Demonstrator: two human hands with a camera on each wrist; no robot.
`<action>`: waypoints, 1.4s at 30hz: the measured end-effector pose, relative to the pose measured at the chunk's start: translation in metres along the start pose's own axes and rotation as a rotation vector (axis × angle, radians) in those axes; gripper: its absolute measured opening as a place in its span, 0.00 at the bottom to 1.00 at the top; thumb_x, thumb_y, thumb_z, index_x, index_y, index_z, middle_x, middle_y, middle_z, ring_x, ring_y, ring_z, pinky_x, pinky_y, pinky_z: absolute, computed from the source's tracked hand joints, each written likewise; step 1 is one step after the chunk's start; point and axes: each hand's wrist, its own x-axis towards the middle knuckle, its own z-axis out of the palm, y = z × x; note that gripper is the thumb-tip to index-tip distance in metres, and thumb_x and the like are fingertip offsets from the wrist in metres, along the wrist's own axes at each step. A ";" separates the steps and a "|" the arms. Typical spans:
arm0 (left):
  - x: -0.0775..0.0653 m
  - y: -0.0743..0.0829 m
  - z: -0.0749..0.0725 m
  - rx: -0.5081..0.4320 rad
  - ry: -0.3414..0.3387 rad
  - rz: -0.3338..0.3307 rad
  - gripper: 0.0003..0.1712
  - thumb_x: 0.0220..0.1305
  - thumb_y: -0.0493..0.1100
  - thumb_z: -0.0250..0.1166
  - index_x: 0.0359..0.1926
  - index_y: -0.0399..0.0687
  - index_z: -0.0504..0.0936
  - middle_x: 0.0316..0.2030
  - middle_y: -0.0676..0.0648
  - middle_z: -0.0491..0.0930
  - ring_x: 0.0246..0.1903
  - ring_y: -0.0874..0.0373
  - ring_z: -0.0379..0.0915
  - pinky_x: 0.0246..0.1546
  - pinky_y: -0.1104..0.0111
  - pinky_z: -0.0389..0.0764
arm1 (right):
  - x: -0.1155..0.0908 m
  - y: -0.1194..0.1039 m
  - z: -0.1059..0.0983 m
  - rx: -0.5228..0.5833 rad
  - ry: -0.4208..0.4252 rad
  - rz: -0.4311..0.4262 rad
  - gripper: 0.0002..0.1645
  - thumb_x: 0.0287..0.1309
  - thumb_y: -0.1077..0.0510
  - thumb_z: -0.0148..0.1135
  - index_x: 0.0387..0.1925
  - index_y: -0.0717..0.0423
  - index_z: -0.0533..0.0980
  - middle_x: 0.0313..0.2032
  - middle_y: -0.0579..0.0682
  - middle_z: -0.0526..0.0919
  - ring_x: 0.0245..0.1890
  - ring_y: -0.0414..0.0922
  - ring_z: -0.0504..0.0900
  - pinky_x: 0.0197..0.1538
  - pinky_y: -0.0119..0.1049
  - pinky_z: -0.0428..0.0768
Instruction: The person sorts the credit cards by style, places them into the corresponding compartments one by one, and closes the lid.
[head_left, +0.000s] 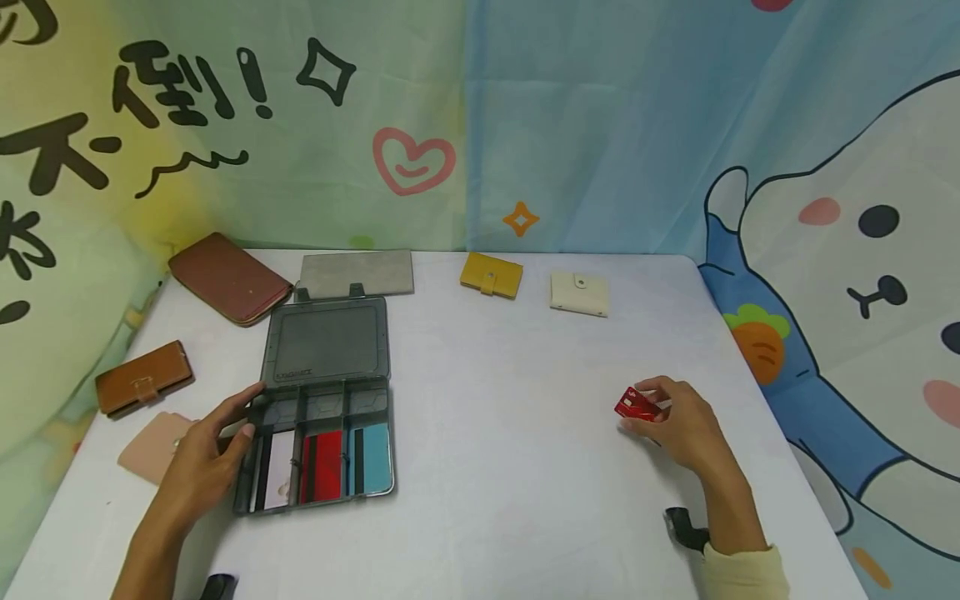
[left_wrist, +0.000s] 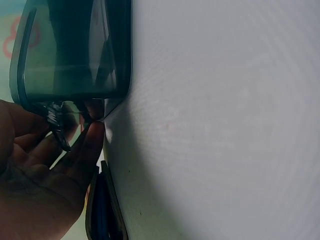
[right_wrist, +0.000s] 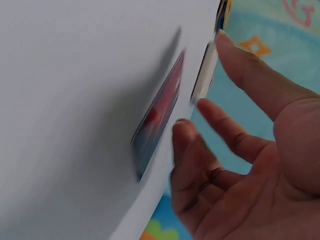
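Observation:
A dark grey plastic storage case (head_left: 327,337) lies with its lid back on the left side of the table. In its compartments stand a white card (head_left: 279,469), a red striped card (head_left: 328,467) and a blue striped card (head_left: 377,458). My left hand (head_left: 204,458) holds the case's left side, fingers curled about a clear part at its edge in the left wrist view. Over the right half of the table, a small red card (head_left: 634,405) is tilted by the fingertips of my right hand (head_left: 681,423). In the right wrist view that card (right_wrist: 159,115) looks blurred and apart from the spread fingers.
Behind and left of the case lie a brown wallet (head_left: 228,279), a grey wallet (head_left: 356,273), a tan wallet (head_left: 145,379) and a pink wallet (head_left: 153,448). Farther right are a yellow wallet (head_left: 491,275) and a cream wallet (head_left: 580,294). A printed curtain (head_left: 585,125) hangs behind.

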 end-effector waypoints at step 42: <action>0.000 0.000 -0.001 -0.029 0.006 0.025 0.33 0.75 0.33 0.50 0.77 0.52 0.58 0.72 0.31 0.60 0.64 0.25 0.64 0.56 0.37 0.76 | -0.001 -0.146 0.085 0.587 -0.526 -0.445 0.17 0.64 0.56 0.66 0.53 0.50 0.76 0.27 0.58 0.80 0.22 0.56 0.75 0.25 0.34 0.80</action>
